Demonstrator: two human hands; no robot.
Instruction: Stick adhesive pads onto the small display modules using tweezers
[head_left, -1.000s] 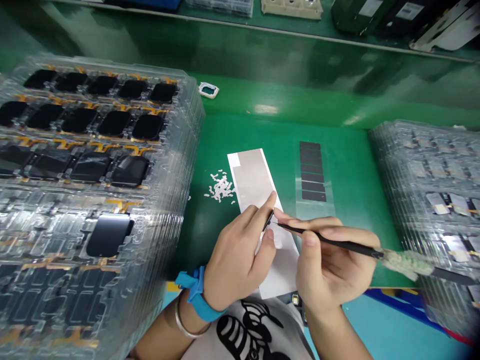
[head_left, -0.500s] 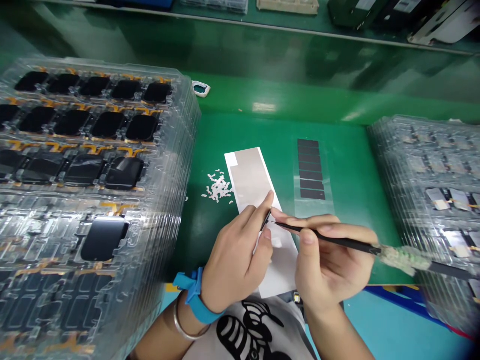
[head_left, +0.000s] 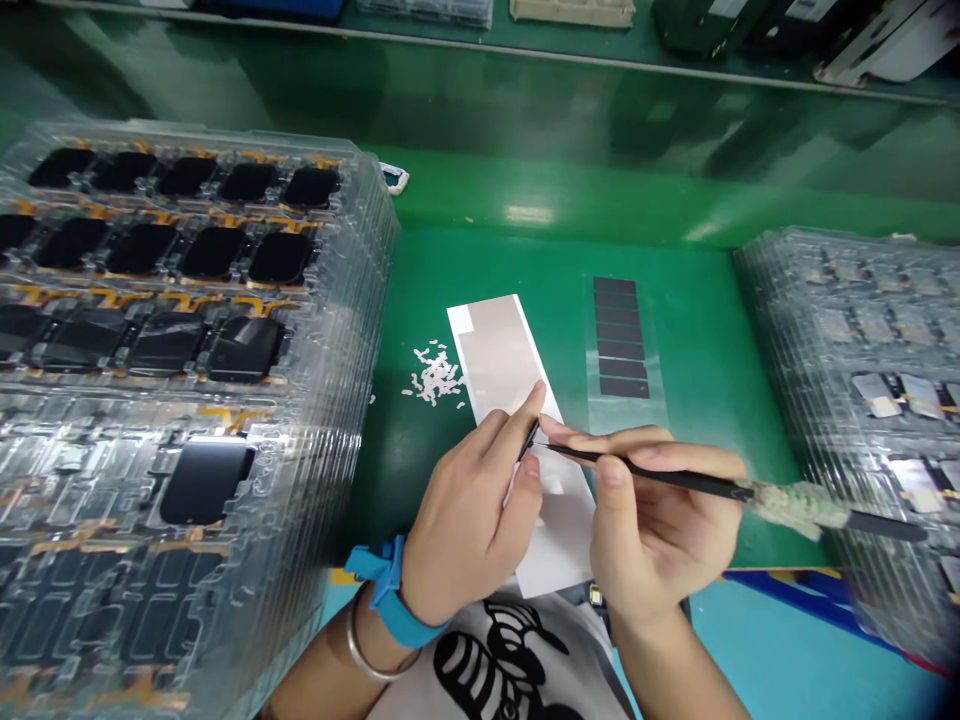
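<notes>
Left hand (head_left: 469, 530): thumb and forefinger pressed together on a small dark sliver (head_left: 530, 440) (material too small to tell), held over a white backing sheet (head_left: 562, 540). Right hand (head_left: 664, 530): thumb and fingers clamped on black tweezers (head_left: 675, 483), whose pale green foam wrap (head_left: 799, 505) sits behind the grip; tips just beside the sliver, cannot tell if apart or together. From the hands: grey film (head_left: 495, 345) on the sheet at 12 o'clock, white scraps (head_left: 436, 378) at 11, a clear strip of dark rectangles (head_left: 621, 340) at 1. Stacked clear trays (head_left: 360, 300) of black display panels (head_left: 214, 253) at 9, more stacked trays (head_left: 780, 330) at 3, all on a green bench (head_left: 697, 400). Blue wrist strap (head_left: 390, 590) and metal bangle (head_left: 358, 640) on left wrist.
</notes>
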